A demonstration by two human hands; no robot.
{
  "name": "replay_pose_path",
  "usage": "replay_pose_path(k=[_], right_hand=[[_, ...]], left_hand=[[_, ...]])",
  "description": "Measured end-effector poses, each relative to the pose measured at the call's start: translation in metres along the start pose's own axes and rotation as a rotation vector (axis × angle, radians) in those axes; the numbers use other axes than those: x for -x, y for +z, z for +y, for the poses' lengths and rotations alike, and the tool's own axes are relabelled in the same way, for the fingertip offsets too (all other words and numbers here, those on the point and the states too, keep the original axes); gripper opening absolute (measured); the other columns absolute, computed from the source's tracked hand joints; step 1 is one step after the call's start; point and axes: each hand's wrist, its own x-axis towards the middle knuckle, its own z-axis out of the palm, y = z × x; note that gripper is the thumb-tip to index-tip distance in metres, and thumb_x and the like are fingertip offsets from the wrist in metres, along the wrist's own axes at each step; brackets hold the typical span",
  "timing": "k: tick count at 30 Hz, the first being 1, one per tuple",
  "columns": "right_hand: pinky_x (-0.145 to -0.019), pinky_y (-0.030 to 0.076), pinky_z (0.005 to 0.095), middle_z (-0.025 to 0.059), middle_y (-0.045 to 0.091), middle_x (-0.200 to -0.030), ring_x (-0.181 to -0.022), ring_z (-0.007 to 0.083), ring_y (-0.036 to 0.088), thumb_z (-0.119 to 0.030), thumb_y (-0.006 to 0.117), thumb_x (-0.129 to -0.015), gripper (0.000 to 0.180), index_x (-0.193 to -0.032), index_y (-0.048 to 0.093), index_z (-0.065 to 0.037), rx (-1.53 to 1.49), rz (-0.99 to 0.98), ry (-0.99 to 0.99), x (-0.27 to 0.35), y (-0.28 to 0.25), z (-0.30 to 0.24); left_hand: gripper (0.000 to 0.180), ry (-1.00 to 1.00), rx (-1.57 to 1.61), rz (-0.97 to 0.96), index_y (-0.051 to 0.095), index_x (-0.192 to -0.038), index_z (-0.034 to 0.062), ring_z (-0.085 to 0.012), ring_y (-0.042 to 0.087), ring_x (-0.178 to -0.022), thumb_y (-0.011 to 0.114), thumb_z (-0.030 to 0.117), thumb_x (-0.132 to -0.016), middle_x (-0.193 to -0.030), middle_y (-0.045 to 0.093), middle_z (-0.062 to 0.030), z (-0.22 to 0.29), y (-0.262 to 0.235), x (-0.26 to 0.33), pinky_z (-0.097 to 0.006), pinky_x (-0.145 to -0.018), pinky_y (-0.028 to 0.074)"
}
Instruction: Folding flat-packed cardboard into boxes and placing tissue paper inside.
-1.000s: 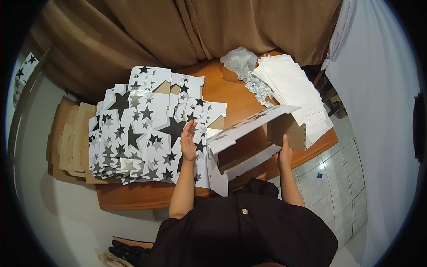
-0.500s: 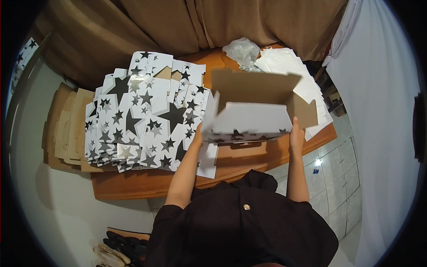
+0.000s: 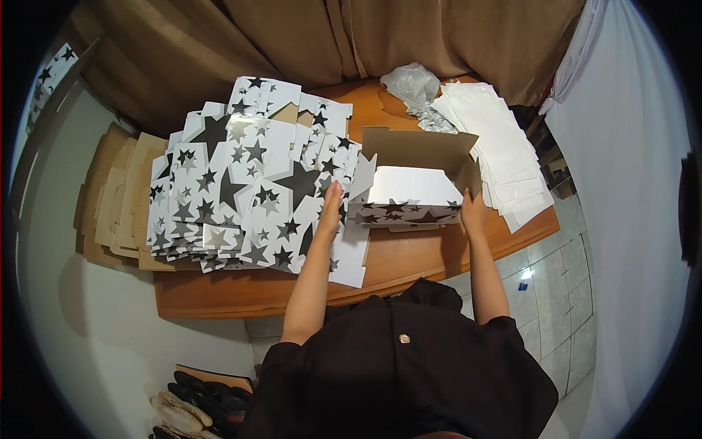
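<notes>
A partly folded cardboard box (image 3: 409, 212), white with black and grey stars outside and brown inside, stands on the wooden table in front of me. Its brown back panel rises upright, and a white panel faces up at the front. My right hand (image 3: 473, 212) grips the box's right side at the front corner. Just left of the box, my left hand (image 3: 332, 210) is apart from it, fingers stretched out. That hand lies over the edge of a spread pile of flat star-printed box sheets (image 3: 252, 164); some of its fingers are hidden.
Plain brown cardboard sheets (image 3: 110, 197) lean at the far left. White paper sheets (image 3: 490, 139) are fanned on the right of the wooden table (image 3: 409, 267). A clear plastic bag (image 3: 412, 86) sits at the back. Shoes (image 3: 197, 402) stand at lower left.
The box has come down and a little left, and its right side flap stands more upright. My left hand has let go of the box's left side; my right hand stays on it.
</notes>
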Motion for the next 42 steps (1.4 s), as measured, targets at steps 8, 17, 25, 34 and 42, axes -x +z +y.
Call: replay_pose_path(k=[8,17,25,34,42], right_hand=[[-0.090,0.041,0.0347,0.0131,0.060,-0.112,-0.105,0.0230,0.055,-0.021,0.063,-0.083,0.045,-0.118,0.052,0.006,-0.475,-0.125,0.162,0.013,-0.030,0.027],[-0.099,0.034,0.0336,0.0061,0.053,-0.119,-0.115,0.0205,0.047,-0.016,0.063,-0.078,0.055,-0.128,0.045,-0.001,-1.209,-0.602,0.104,0.090,-0.066,0.087],[-0.087,0.047,0.0319,0.0076,0.053,-0.121,-0.108,0.0172,0.052,-0.037,0.046,-0.092,0.052,-0.133,0.041,-0.005,-1.549,-0.318,0.159,0.102,-0.046,0.101],[-0.085,0.046,0.0345,0.0103,0.058,-0.112,-0.105,0.0206,0.055,-0.036,0.043,-0.093,0.044,-0.122,0.050,-0.003,-0.650,-0.451,0.071,0.035,-0.024,0.127],[-0.072,0.046,0.0343,0.0132,0.063,-0.092,-0.094,0.0205,0.059,-0.033,0.039,-0.094,0.043,-0.106,0.058,0.004,-0.500,-0.469,0.275,-0.028,-0.005,0.143]], left_hand=[[0.102,-0.326,0.143,-0.277,0.035,-0.138,0.0040,-0.0269,0.039,-0.124,0.031,0.083,-0.073,-0.135,0.044,-0.0125,0.021,0.011,0.006,-0.043,-0.099,0.027],[0.056,-0.175,0.138,-0.157,0.058,-0.102,0.0124,-0.0158,0.059,-0.059,0.040,0.063,-0.087,-0.072,0.057,-0.0041,0.016,0.018,-0.004,-0.027,-0.047,0.046],[0.054,-0.158,0.260,-0.234,0.046,-0.118,0.0089,-0.0174,0.048,-0.094,0.040,0.054,-0.090,-0.106,0.049,-0.0062,-0.047,0.015,-0.024,-0.030,-0.078,0.037],[0.060,-0.133,0.371,-0.063,0.057,-0.107,0.0072,-0.0184,0.059,-0.075,0.033,0.060,-0.090,-0.083,0.061,-0.0077,-0.059,0.034,-0.018,-0.030,-0.066,0.049],[0.051,0.163,-0.575,0.243,0.063,-0.104,0.0028,-0.0313,0.059,-0.089,0.039,0.047,-0.093,-0.096,0.063,-0.0173,-0.053,0.049,-0.009,-0.038,-0.079,0.044]])
